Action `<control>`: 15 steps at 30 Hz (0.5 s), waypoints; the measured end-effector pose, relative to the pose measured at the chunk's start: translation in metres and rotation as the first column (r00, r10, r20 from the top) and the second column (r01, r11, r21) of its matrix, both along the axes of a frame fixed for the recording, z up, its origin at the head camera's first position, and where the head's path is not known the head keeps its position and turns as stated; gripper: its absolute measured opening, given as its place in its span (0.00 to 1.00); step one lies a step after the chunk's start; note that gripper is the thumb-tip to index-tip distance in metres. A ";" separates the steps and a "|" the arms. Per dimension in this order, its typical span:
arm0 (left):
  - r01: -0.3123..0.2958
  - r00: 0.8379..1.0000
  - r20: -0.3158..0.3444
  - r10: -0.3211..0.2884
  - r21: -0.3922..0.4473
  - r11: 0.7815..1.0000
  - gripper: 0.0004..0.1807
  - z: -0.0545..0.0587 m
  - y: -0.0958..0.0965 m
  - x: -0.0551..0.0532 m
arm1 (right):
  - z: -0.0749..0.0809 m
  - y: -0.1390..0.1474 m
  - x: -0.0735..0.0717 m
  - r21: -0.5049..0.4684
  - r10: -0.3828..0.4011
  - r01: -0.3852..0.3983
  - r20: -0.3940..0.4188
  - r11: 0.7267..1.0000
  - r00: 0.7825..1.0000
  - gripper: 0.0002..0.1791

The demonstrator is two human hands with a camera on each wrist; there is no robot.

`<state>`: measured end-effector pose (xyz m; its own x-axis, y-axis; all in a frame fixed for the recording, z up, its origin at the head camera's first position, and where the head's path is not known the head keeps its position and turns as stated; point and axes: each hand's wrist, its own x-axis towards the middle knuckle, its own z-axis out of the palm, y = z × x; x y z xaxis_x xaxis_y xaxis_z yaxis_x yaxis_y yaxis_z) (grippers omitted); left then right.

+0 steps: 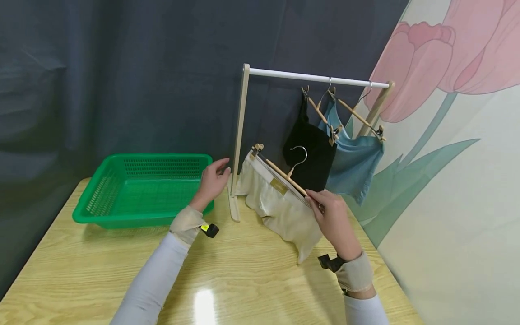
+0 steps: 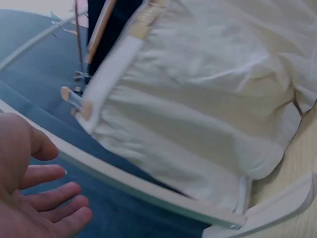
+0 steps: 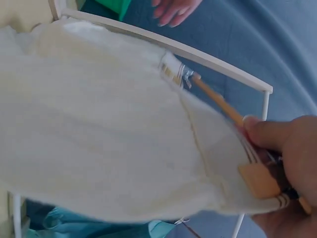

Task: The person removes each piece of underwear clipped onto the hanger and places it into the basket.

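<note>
Head view: pinching the wooden hanger with the right hand, from five o'clock; cream garment toward eight o'clock of those fingers. Reaching from seven o'clock with the left hand, near the rack post.

Left wrist view: relaxed, parted fingers at eight o'clock, apart from the garment toward two.

Right wrist view: gripping from four o'clock, cloth toward nine.

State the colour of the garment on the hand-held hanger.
The garment is cream; the head view shows it best.
</note>
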<state>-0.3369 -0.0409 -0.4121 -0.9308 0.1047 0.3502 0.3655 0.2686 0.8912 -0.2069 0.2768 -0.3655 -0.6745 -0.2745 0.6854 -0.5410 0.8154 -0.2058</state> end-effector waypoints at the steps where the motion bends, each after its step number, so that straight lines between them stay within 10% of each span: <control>1: 0.014 1.000 -0.003 -0.014 0.000 1.000 0.22 0.002 -0.005 0.006 | -0.003 0.001 0.001 -0.005 0.018 -0.018 0.000 1.000 1.000 0.12; 6: 0.065 0.998 -0.027 -0.064 0.015 0.998 0.21 0.004 -0.026 0.028 | -0.016 0.004 0.002 -0.039 0.151 -0.150 0.016 0.988 0.988 0.14; 11: -0.013 0.992 -0.125 0.014 0.007 1.000 0.19 0.002 -0.045 0.043 | -0.026 -0.003 0.002 -0.070 0.286 -0.282 0.050 0.957 0.957 0.15; 15: -0.101 0.947 -0.309 0.089 -0.021 0.995 0.17 0.005 -0.052 0.055 | -0.033 -0.012 0.002 -0.073 0.351 -0.347 0.063 0.935 0.934 0.16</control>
<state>-0.2823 -0.0933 -0.4074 -0.7847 0.0388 0.6186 0.5915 0.3455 0.7286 -0.2052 0.2646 -0.3987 -0.5927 -0.4619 0.6598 -0.7707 0.5632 -0.2981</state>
